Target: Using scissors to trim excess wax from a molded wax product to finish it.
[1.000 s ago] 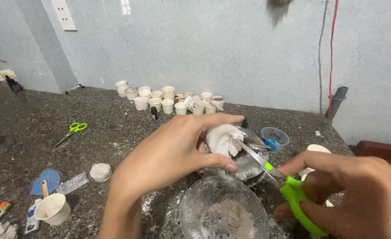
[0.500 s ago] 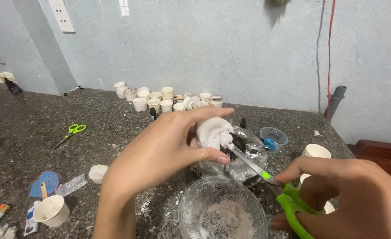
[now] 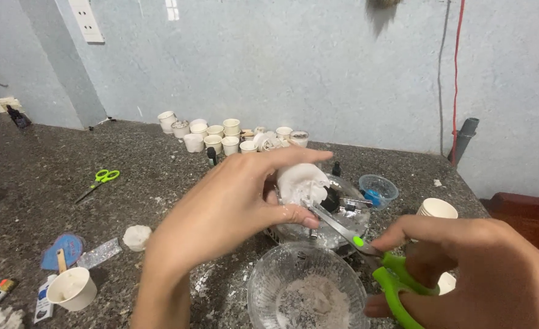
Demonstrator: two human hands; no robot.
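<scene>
Speckled dark stone forms the desk [image 3: 68, 201], backed by a pale blue wall, with small white cups [image 3: 221, 137] ranged along the far edge. A white lumpy piece [image 3: 301, 181] is pinched in the closed fingers of the left hand [image 3: 233, 210], raised above a clear glass bowl [image 3: 306, 292], seemingly so that trimmings drop into it. Green-handled scissors [image 3: 367, 256] are gripped by the right hand [image 3: 464, 268], fingers curled through the loops, with the blades reaching to the piece's underside.
</scene>
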